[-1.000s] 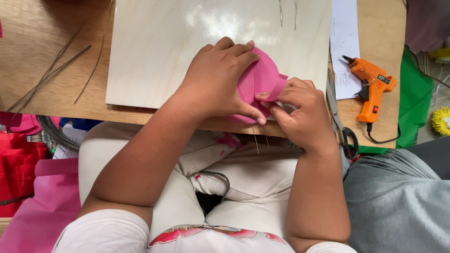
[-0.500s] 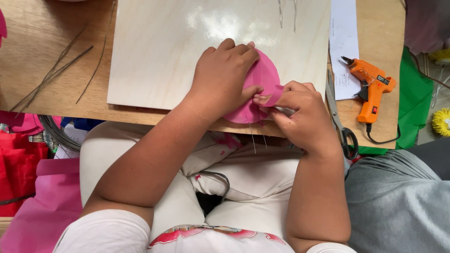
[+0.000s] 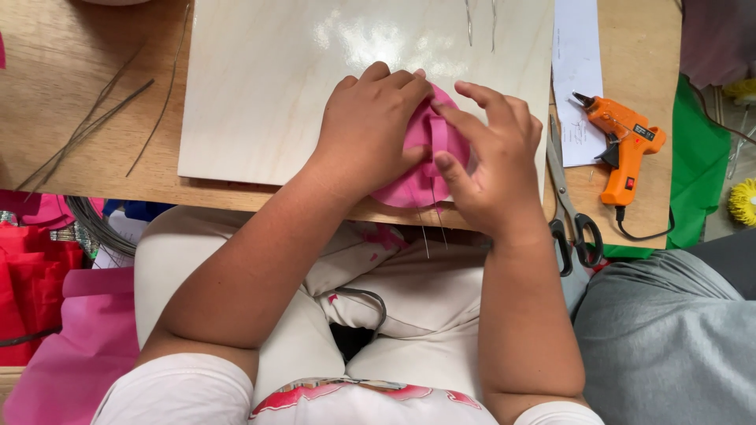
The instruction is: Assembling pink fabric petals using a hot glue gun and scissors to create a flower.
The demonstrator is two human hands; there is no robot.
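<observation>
Head view: pink disc [image 3: 409,189] under left hand [image 3: 374,130]

- felt piece [image 3: 421,185]: bright pink
- board [image 3: 260,94]: pale, glossy wood grain
- glue gun [image 3: 626,149]: orange, black tip
- scissors [image 3: 573,228]: black handles
- cloth [image 3: 697,169]: green
- fabric [image 3: 31,275]: red

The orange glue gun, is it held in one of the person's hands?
No, the orange glue gun lies on the table, apart from both hands, which press on the pink piece.
</observation>
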